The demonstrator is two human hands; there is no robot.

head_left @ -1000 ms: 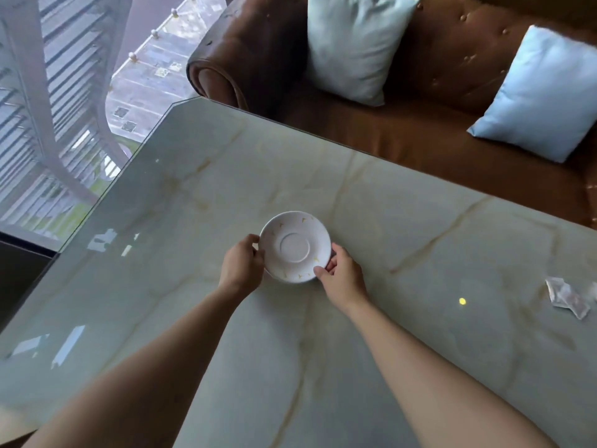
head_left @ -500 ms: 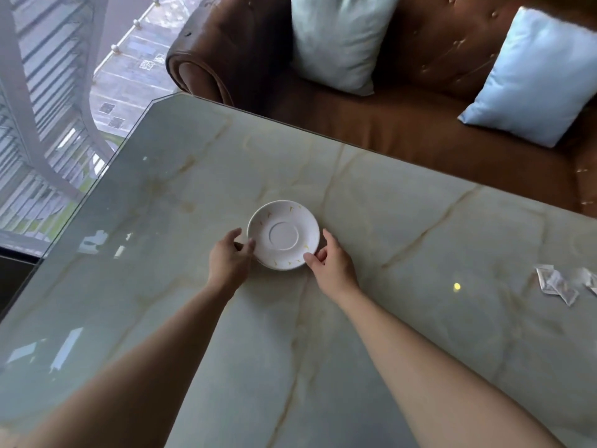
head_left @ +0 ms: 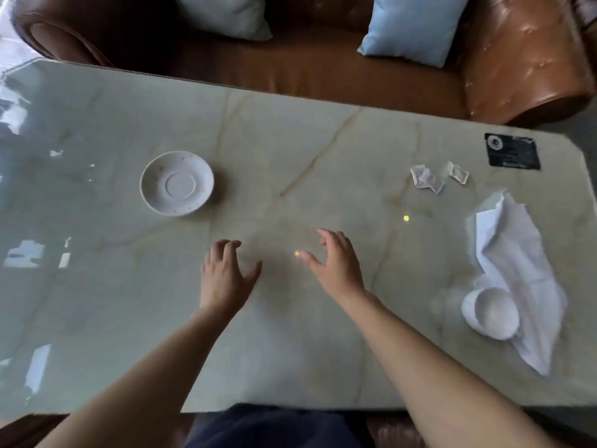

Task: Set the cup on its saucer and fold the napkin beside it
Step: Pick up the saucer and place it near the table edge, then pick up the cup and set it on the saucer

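Observation:
A white saucer (head_left: 177, 183) with small yellow specks lies alone on the marble table, left of centre. A white cup (head_left: 491, 312) lies at the right, resting on a crumpled white napkin (head_left: 513, 263). My left hand (head_left: 226, 274) hovers over the table's middle, fingers spread, holding nothing. My right hand (head_left: 336, 261) is a little to its right, also open and empty. Both hands are well apart from the saucer and from the cup.
Several small sachets (head_left: 433, 177) lie at the far right, beside a black card (head_left: 512, 151). A brown leather sofa (head_left: 323, 69) with pale blue cushions (head_left: 416, 25) stands behind the table (head_left: 290, 334). The table's near edge is just in front of my lap.
Both hands have let go of the saucer and drawn back toward me and to the right. The view has swung right, bringing the cup and napkin into sight.

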